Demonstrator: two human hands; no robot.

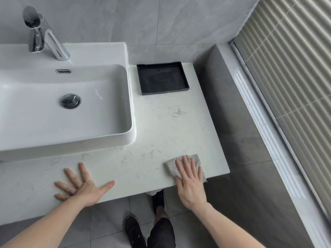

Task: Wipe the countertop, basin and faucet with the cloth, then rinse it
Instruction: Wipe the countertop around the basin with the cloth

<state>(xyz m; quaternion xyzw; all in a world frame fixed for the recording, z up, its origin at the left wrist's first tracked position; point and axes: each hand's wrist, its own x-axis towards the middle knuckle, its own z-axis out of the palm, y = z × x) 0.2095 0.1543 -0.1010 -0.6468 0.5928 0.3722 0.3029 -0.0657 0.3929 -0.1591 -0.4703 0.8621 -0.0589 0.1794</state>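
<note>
A pale marbled countertop (161,133) carries a white rectangular basin (53,111) at the left, with a chrome faucet (44,40) behind it. My right hand (189,179) lies flat, fingers together, pressing a speckled grey cloth (172,167) onto the countertop's front right corner. The cloth's right edge hangs slightly over the counter edge. My left hand (80,185) rests palm down with fingers spread on the counter in front of the basin, holding nothing.
A black square tray (184,83) sits at the back of the counter, right of the basin. A chrome drain plug (70,100) is in the basin's floor. Grey tiled wall behind, window blinds (295,68) at right, my shoes on the floor below.
</note>
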